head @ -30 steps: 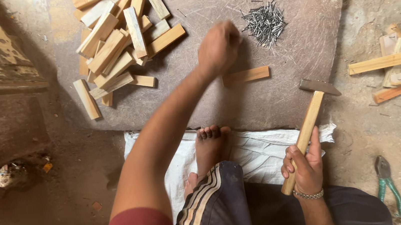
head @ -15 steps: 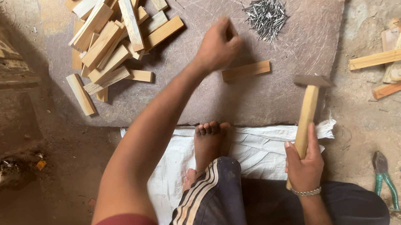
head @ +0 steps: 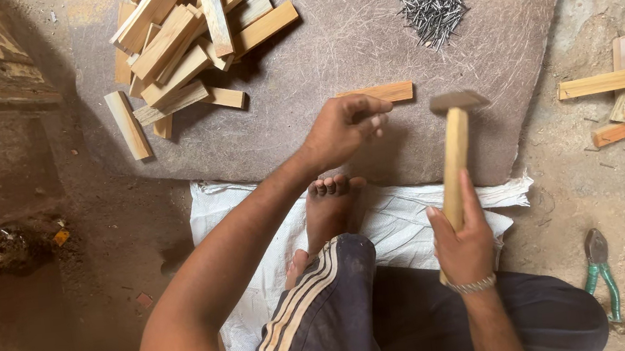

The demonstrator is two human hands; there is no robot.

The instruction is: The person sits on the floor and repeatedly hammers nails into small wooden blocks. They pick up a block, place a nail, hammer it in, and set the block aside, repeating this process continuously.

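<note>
On grey mat, small wood strip lay flat, just beyond left hand; I saw fingers curled loosely, gripping nothing visible. Right hand clenched round hammer handle, head raised just right of strip. Nail pile further back.

Rough floor workshop, wood offcuts, nail heap, pliers, dirt ground
</note>
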